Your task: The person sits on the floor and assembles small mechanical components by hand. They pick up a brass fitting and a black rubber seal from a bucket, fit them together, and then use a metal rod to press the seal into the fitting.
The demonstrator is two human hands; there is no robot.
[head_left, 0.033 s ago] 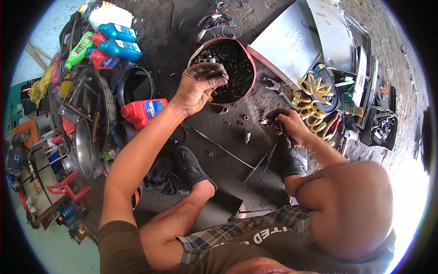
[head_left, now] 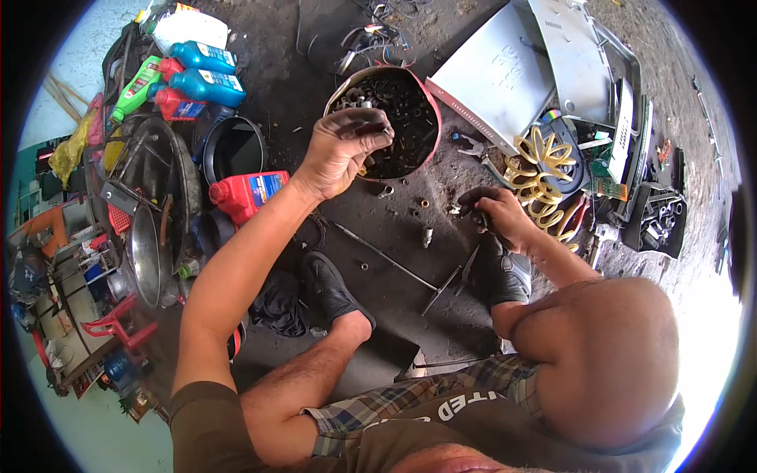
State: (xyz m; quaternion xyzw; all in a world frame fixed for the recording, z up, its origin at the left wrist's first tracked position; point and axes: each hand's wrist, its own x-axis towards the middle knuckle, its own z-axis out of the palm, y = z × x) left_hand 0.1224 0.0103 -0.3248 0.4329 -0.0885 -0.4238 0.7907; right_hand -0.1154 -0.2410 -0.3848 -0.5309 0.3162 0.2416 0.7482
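Head view: red jug beside left hand.

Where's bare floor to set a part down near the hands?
Freest: dark floor between the black shoe and the long rod tool. Smaller gap between left hand and right hand, dotted with loose nuts. Crowded: around the round pan, yellow coil, red jug.

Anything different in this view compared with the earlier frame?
Nothing has visibly changed. The left hand is still raised at the near rim of the round tub of bolts, fingers curled, and the right hand still rests low on the dark floor by the yellow coil.
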